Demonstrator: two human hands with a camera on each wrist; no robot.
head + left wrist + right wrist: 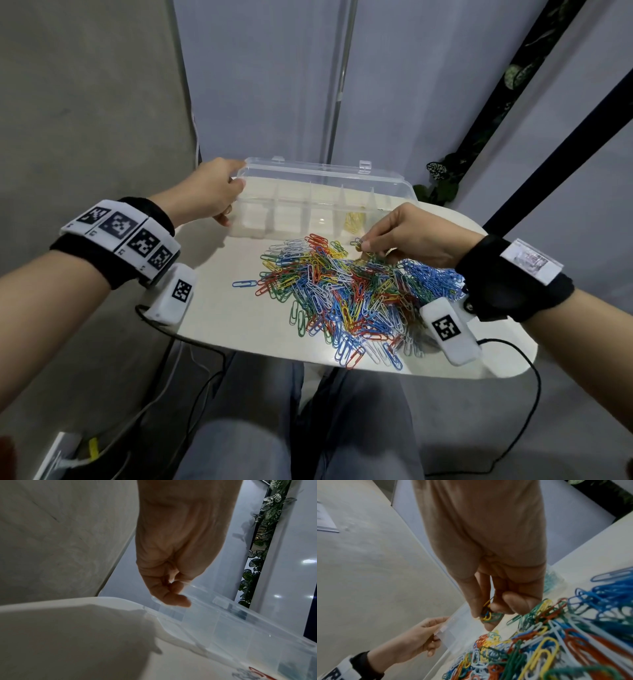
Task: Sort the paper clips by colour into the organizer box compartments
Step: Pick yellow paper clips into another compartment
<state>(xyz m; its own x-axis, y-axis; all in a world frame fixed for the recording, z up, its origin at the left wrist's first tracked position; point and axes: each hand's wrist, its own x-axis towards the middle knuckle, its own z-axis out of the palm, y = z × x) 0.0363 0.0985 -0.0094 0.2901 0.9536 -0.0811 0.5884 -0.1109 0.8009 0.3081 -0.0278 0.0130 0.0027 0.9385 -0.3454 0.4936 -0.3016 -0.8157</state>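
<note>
A clear plastic organizer box (322,202) with its lid raised stands at the back of the white table (219,315); yellow clips (354,222) lie in one compartment. My left hand (219,195) grips the box's left end (173,597), thumb and fingers curled on the corner. A big heap of mixed paper clips (342,294) in red, blue, green, yellow and white covers the table's middle. My right hand (364,245) hovers at the heap's far edge and pinches a small bunch of clips (486,613), yellow, green and blue showing.
One blue clip (244,283) lies apart, left of the heap. Cables (513,445) hang off the table's front edge above my knees (301,428). A leafy plant (442,181) stands behind the box at the right. A grey wall (85,102) rises on the left.
</note>
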